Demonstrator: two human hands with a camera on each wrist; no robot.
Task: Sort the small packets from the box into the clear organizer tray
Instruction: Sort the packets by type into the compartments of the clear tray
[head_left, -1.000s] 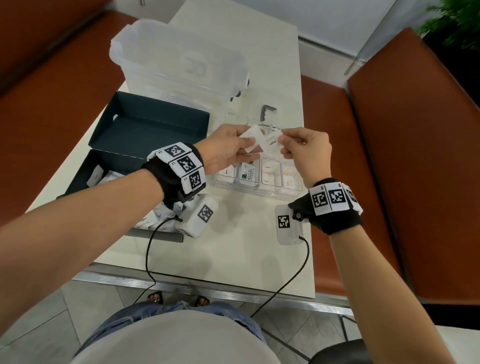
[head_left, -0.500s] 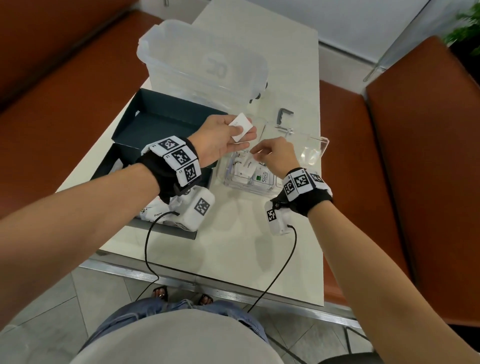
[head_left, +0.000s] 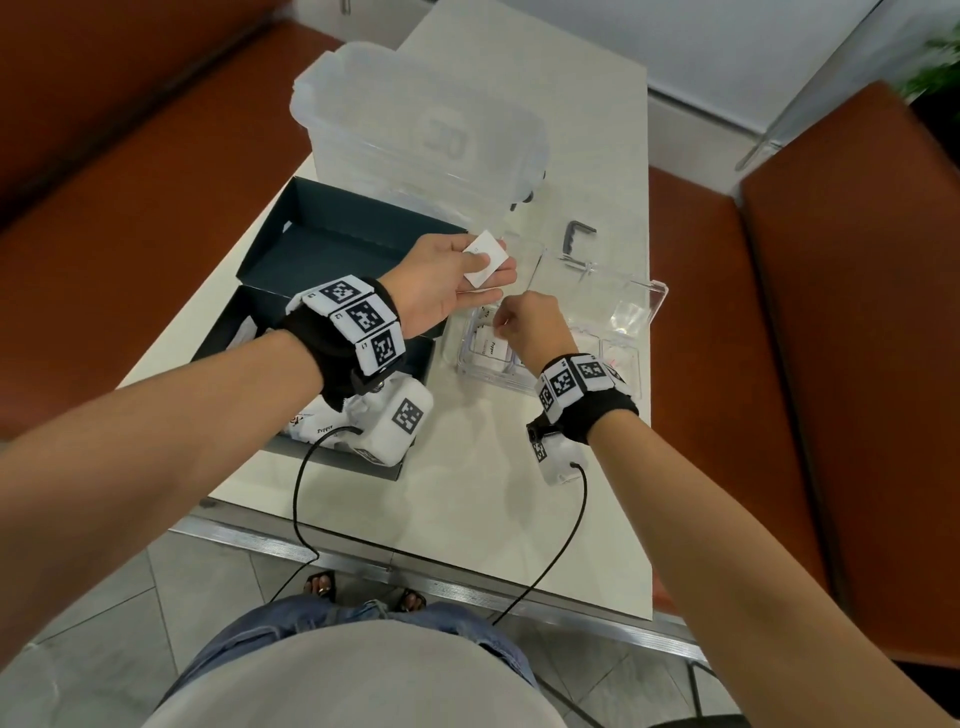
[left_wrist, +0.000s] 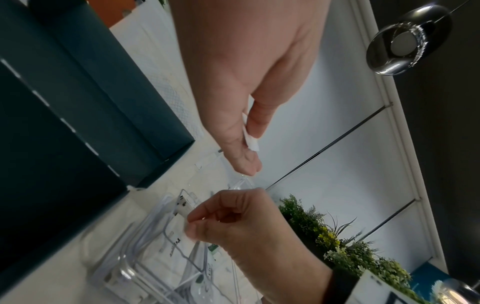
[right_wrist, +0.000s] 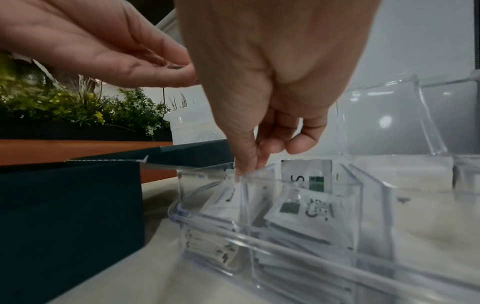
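The clear organizer tray (head_left: 631, 364) sits on the table (head_left: 467, 509) right of the dark box (head_left: 332, 249); its leftmost compartment holds packets, one reading "Pepper" (head_left: 496, 347), while the next holds packets (right_wrist: 306, 207) with a green square and a large "S". The right hand (head_left: 535, 330) pinches a packet at that leftmost compartment, lower than half a second ago. The left hand (head_left: 447, 283) holds a white packet (head_left: 485, 258) above the box edge, as before.

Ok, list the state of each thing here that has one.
Left hand: pinches a white packet.
Right hand: fingertips lower a packet into the organizer tray's leftmost compartment.
Organizer tray: lid open, partly filled.
Dark box: open, packets inside.
Large plastic bin: lid on.
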